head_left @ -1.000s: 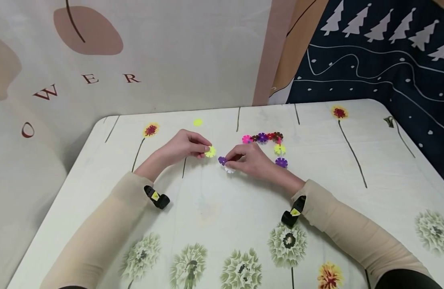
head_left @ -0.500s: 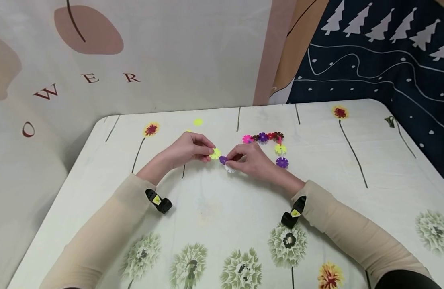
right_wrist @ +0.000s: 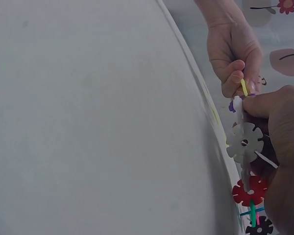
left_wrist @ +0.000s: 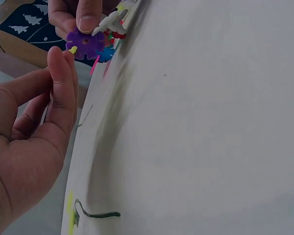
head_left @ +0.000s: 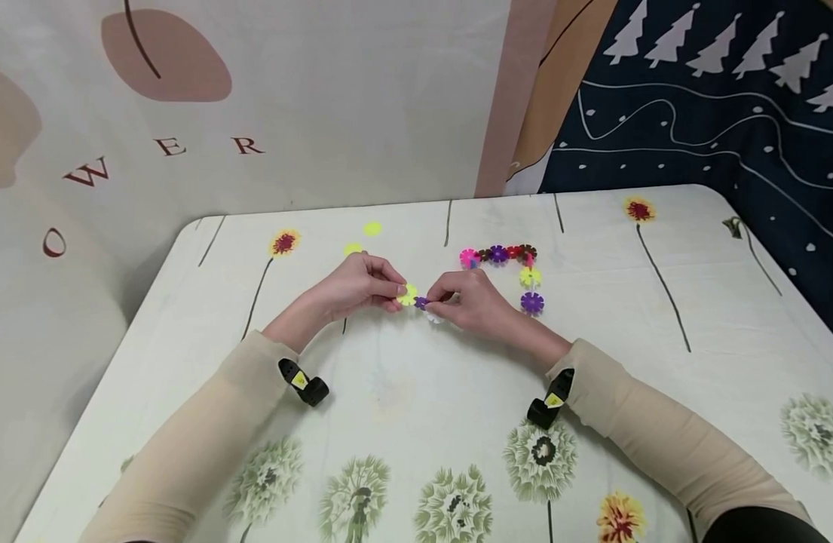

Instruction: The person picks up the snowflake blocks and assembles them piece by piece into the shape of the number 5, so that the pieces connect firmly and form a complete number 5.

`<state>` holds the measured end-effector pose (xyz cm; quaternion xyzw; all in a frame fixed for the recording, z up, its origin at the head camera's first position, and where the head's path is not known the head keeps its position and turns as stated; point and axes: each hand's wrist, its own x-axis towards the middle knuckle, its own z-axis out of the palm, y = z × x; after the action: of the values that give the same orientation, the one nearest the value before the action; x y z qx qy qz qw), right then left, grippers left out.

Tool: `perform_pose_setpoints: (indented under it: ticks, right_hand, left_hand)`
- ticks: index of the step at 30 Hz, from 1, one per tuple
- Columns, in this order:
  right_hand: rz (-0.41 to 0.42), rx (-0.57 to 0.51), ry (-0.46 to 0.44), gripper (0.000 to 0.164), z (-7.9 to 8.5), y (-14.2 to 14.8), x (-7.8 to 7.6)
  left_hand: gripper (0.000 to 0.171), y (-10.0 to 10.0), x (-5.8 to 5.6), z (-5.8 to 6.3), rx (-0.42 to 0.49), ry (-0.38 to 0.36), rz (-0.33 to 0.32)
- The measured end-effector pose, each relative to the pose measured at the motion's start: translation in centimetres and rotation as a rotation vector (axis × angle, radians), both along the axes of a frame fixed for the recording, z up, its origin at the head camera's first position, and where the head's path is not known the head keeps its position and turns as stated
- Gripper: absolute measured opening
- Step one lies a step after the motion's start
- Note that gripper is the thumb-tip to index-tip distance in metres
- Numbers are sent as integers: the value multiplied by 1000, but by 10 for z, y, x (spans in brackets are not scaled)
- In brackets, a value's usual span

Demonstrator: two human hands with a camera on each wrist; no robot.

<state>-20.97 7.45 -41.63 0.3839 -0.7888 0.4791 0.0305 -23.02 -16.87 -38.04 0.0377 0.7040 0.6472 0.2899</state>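
Observation:
My left hand (head_left: 362, 288) pinches a yellow snowflake disc (head_left: 408, 295) between thumb and fingers, above the table's middle. Its edge meets a purple snowflake disc (left_wrist: 84, 45), which my right hand (head_left: 476, 303) pinches at the end of a chain of interlocked discs. Beside the purple one, a white disc (right_wrist: 245, 143) joins on, with a red disc (right_wrist: 250, 191) further along. Past my right hand, the chain runs through another purple disc (head_left: 532, 303) and a yellow one, then bends left to a pink disc (head_left: 469, 259). My right hand covers part of the chain.
Two loose yellow discs lie beyond my left hand, one farther back (head_left: 372, 228) and one nearer (head_left: 353, 248). A flower-print cloth (head_left: 389, 392) covers the table. Hanging printed fabric (head_left: 362, 98) stands behind its back edge.
My left hand has moved right and slightly nearer with the yellow disc, closing the gap to the purple one. The chain has shifted slightly right. A loose yellow disc has come into view behind the hand.

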Motion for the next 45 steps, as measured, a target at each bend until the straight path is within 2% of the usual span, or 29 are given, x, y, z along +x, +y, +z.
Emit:
perform_pose_setpoints:
  ticks: [7, 13, 17, 26, 38, 45]
  right_hand:
    - [25, -20, 83, 5, -3, -1, -2]
    - [39, -26, 119, 7, -3, -1, -3]
    - [29, -34, 95, 8, -1, -1, -2]
    - [-7, -29, 7, 12, 1, -3, -3]
    - [-125, -5, -45, 23, 3, -10, 1]
    - [-126, 8, -55, 28, 3, -13, 0]
  left_hand:
    - [12, 2, 4, -1, 23, 1, 41]
    - [11, 4, 4, -3, 31, -20, 45]
    - [12, 2, 2, -4, 43, -10, 33]
    - [27, -2, 0, -2, 73, -22, 21]
    - [20, -1, 1, -5, 101, -23, 44]
    - [20, -2, 2, -4, 116, -25, 18]
